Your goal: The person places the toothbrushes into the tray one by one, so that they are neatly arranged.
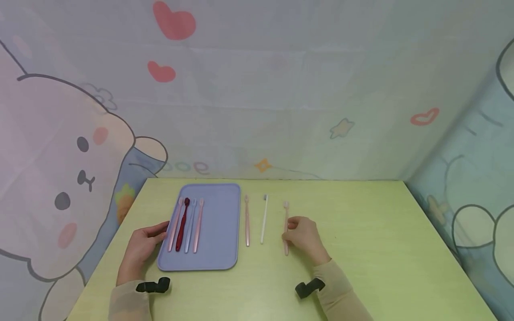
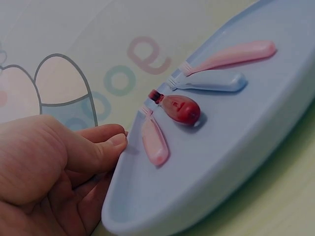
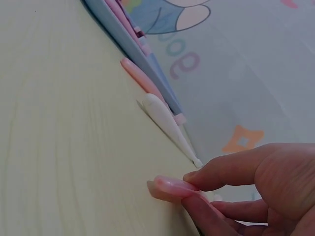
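Note:
My right hand (image 1: 306,236) pinches a pink toothbrush (image 3: 170,187) between thumb and finger, its head pointing away toward the back of the table. To its left lie a white toothbrush (image 1: 264,220) and another pink toothbrush (image 1: 247,225) on the tabletop. My left hand (image 1: 141,249) holds the left rim of a lavender-blue tray (image 1: 221,227), thumb at the edge. Side by side on the tray's left half are a pink toothbrush (image 1: 173,231), a dark red toothbrush (image 1: 181,229), a light blue toothbrush (image 1: 189,232) and a second pink one.
The light yellow-green table (image 1: 381,249) ends at the back against a printed curtain (image 1: 289,89) with hearts and cartoon figures. More of the curtain hangs at the left and right sides. A black strap with a small device (image 1: 152,286) sits on each wrist.

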Action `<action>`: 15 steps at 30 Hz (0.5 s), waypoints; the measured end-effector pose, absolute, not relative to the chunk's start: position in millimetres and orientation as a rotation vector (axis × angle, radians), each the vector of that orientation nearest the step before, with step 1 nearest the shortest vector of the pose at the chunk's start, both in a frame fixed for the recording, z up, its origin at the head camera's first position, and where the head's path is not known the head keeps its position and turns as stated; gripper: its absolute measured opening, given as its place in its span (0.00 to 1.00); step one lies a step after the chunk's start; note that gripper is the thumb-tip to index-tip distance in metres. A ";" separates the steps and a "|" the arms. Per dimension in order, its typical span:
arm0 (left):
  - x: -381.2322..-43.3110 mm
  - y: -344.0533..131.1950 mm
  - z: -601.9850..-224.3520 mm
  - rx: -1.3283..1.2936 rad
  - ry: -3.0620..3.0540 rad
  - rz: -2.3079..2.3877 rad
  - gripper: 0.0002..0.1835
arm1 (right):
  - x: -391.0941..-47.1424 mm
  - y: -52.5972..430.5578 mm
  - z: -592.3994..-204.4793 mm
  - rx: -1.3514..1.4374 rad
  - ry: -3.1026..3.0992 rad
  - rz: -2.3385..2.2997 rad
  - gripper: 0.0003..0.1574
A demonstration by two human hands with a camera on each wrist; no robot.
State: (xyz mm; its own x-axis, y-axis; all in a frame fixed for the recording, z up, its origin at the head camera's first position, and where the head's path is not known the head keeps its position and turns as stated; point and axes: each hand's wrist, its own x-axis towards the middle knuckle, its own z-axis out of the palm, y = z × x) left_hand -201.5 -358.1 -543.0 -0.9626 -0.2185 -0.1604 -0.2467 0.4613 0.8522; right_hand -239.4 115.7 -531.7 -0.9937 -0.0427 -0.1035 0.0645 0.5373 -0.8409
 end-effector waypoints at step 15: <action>-202.7 -358.5 -544.3 -0.458 2.640 1.569 0.25 | -244.6 130.0 -530.3 0.020 2.559 -1.523 0.36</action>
State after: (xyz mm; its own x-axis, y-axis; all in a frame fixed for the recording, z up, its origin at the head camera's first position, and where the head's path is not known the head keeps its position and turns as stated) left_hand -202.7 -358.5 -544.3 -0.9558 -0.2322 -0.1803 -0.2693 0.4457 0.8537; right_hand -244.6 130.0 -530.3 -0.9866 -0.0716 -0.1464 0.0945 0.4802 -0.8720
